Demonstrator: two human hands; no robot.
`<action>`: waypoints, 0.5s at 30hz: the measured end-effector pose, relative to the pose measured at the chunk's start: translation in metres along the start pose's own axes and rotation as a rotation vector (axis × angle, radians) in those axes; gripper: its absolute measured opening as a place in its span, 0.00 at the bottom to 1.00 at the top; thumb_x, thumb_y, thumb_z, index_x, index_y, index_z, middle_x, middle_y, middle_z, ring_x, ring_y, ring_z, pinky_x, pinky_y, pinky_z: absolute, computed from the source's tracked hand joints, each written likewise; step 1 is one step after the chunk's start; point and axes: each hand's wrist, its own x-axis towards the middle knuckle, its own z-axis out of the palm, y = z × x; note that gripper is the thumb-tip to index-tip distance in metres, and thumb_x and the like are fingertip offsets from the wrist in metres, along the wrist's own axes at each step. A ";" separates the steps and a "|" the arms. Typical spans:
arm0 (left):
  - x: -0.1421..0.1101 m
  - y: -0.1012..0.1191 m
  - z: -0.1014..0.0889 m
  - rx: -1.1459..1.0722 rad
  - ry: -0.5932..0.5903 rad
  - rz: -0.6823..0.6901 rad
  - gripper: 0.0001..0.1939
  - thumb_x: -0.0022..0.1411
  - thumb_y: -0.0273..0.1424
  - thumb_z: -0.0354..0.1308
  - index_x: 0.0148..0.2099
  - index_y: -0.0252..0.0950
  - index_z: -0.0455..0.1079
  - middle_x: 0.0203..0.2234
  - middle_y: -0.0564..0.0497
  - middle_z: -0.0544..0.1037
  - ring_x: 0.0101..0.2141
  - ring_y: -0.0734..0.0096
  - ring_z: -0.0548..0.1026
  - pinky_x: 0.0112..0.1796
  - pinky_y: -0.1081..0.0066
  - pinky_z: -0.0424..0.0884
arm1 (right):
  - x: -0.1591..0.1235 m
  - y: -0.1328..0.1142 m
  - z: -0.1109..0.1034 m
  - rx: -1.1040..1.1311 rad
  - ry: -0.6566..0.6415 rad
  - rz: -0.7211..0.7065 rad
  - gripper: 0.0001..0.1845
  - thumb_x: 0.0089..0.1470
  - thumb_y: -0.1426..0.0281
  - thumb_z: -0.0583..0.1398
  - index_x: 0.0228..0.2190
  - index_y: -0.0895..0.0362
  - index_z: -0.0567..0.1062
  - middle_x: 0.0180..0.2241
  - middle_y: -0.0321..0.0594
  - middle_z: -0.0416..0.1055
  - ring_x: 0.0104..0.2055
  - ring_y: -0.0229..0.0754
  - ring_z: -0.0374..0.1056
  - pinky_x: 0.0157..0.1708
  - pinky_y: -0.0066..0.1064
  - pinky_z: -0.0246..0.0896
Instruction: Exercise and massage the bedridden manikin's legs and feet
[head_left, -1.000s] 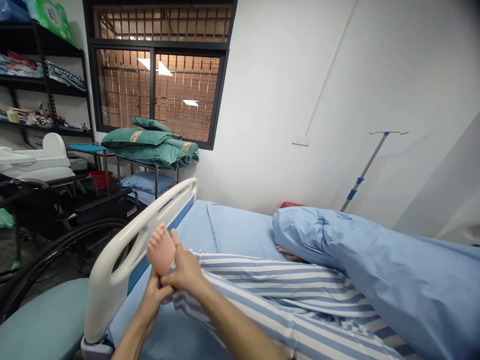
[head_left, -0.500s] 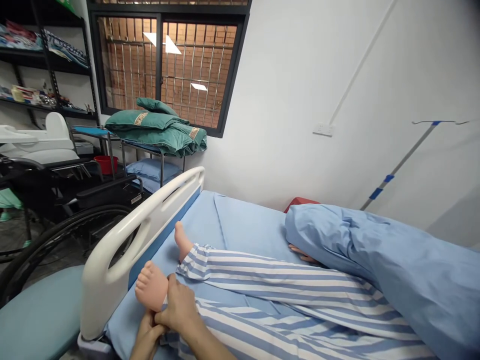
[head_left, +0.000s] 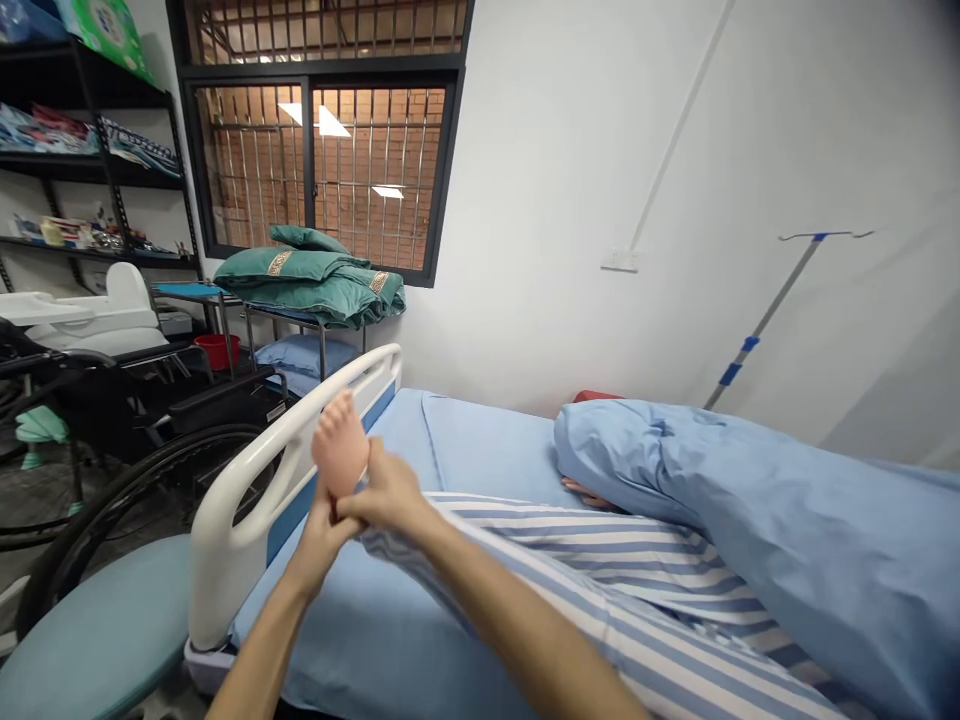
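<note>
Both my hands hold up a bare foot of a nursing manikin, which has a pale rubbery look. My left hand grips it from below at the ankle, and my right hand wraps the ankle from the near side. The raised leg wears a blue-and-white striped trouser. It lies across the blue bed sheet, close to the white bed rail. A blue blanket covers the upper body, with a manikin's hand showing at its edge. The other foot is hidden.
A teal padded seat and a black wheelchair stand beyond the rail. Green folded linen rests on a metal trolley under a barred window. An IV pole leans at the far wall.
The foot has risen from low on the bed to up beside the rail, with both hands lifting it. The second foot no longer shows. The camera view has shifted slightly.
</note>
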 end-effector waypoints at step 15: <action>0.031 0.132 0.078 0.379 -0.219 0.341 0.34 0.45 0.31 0.57 0.55 0.40 0.50 0.42 0.51 0.65 0.40 0.68 0.67 0.37 0.68 0.68 | -0.015 -0.029 -0.162 0.332 0.251 -0.290 0.30 0.34 0.64 0.60 0.43 0.59 0.62 0.36 0.37 0.66 0.36 0.41 0.64 0.34 0.33 0.61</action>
